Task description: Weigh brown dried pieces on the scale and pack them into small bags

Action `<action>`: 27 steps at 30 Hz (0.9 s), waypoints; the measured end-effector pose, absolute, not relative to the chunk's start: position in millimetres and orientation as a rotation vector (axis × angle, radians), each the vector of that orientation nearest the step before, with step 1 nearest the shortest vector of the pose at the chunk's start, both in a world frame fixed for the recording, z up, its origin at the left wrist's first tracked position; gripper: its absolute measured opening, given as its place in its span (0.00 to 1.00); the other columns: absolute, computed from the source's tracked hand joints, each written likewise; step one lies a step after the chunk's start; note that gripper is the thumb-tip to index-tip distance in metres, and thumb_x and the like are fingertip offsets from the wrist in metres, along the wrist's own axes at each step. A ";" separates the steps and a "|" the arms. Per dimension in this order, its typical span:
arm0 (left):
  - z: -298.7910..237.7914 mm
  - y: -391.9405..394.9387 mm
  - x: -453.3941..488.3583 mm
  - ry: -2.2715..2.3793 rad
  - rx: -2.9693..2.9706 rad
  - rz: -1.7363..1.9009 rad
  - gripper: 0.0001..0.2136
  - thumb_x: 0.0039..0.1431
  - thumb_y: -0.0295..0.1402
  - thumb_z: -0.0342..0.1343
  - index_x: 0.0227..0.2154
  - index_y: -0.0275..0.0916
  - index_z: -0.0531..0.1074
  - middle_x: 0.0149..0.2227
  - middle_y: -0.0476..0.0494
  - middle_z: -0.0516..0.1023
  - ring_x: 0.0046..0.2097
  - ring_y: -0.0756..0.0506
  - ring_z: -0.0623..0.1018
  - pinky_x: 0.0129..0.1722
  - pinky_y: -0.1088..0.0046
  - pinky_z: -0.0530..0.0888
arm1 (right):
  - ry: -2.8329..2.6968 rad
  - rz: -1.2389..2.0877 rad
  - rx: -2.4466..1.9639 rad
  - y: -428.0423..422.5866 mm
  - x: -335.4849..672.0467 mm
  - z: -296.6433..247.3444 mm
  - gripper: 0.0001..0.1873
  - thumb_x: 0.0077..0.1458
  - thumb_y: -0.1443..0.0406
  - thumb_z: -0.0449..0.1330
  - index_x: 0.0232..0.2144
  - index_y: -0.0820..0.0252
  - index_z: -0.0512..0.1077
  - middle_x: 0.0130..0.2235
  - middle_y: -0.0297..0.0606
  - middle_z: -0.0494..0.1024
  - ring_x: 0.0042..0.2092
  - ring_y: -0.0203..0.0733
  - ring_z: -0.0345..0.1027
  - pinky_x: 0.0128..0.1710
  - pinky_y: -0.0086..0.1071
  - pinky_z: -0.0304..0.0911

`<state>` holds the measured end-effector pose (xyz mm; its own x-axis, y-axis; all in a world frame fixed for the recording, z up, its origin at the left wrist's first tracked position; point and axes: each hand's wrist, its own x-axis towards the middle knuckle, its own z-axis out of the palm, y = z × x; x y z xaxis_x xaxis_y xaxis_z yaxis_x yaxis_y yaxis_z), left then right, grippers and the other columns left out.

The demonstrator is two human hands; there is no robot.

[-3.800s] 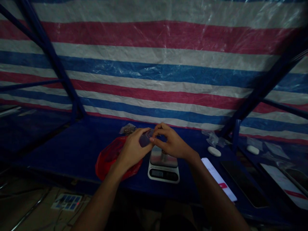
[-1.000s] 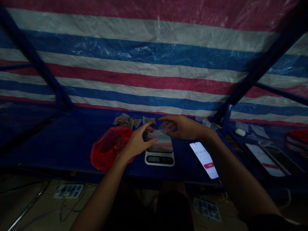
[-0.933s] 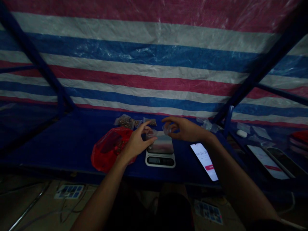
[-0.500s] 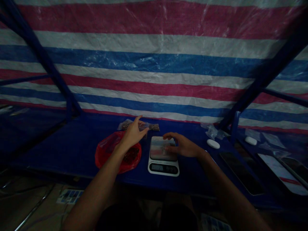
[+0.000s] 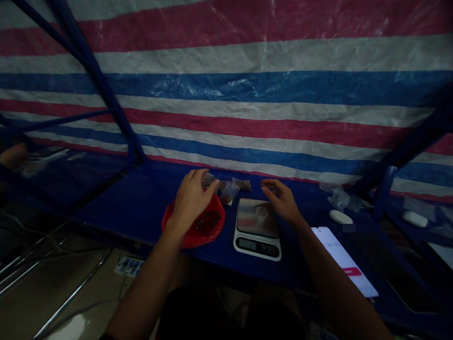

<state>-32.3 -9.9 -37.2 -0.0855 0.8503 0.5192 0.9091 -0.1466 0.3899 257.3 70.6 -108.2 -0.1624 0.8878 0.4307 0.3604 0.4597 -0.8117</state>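
Note:
My left hand [image 5: 193, 196] hangs above the red plastic bag [image 5: 187, 242], thumb apart from the fingers, by the small clear packets [image 5: 230, 191] of brown bits. The bag lies open with dark reddish-brown pieces [image 5: 207, 222] inside. No held thing shows in this hand, though its fingertips overlap a packet [image 5: 208, 180]. A white kitchen scale [image 5: 258, 248] with a shiny plate stands to the right; its display is lit. On the plate sits a small clear cup [image 5: 262, 214]. Beside the plate's back right corner, my right hand [image 5: 283, 200] is open, fingers loosely curved, holding nothing visible.
A phone with a lit screen [image 5: 345, 262] lies right of the scale. Behind it are a white oval case [image 5: 340, 217] and clear plastic bags [image 5: 341, 198]. Blue metal posts [image 5: 102, 87] flank the blue table. Another person's hand [image 5: 14, 156] shows at far left.
My right hand has drawn back from over the scale plate, baring the clear cup. My left hand stays near the packets, its fingers turned more downward. The view has swung left.

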 end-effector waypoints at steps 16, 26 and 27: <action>-53.9 -82.6 -99.4 -2.448 -2.201 -1.685 0.23 0.59 0.43 0.57 0.55 0.39 0.74 0.50 0.40 0.82 0.49 0.38 0.82 0.50 0.59 0.79 | -2.538 0.453 -1.148 21.9 132.3 -53.1 0.07 0.57 0.73 0.56 0.37 0.60 0.71 0.33 0.42 0.79 0.34 0.44 0.71 0.33 0.34 0.56; -61.1 -76.5 -99.4 -2.365 -2.350 -1.024 0.24 0.62 0.44 0.53 0.56 0.37 0.74 0.53 0.35 0.79 0.54 0.37 0.78 0.59 0.56 0.72 | -2.406 0.383 -1.054 0.1 150.9 -57.6 0.10 0.61 0.74 0.57 0.40 0.60 0.76 0.46 0.47 0.78 0.48 0.47 0.72 0.48 0.37 0.65; -61.6 -78.3 -97.3 -2.347 -2.367 -0.963 0.24 0.62 0.46 0.53 0.57 0.38 0.74 0.53 0.36 0.79 0.55 0.37 0.78 0.59 0.56 0.72 | -2.398 0.383 -0.967 -4.3 148.0 -56.0 0.10 0.63 0.73 0.56 0.41 0.61 0.76 0.47 0.48 0.78 0.49 0.47 0.72 0.50 0.37 0.65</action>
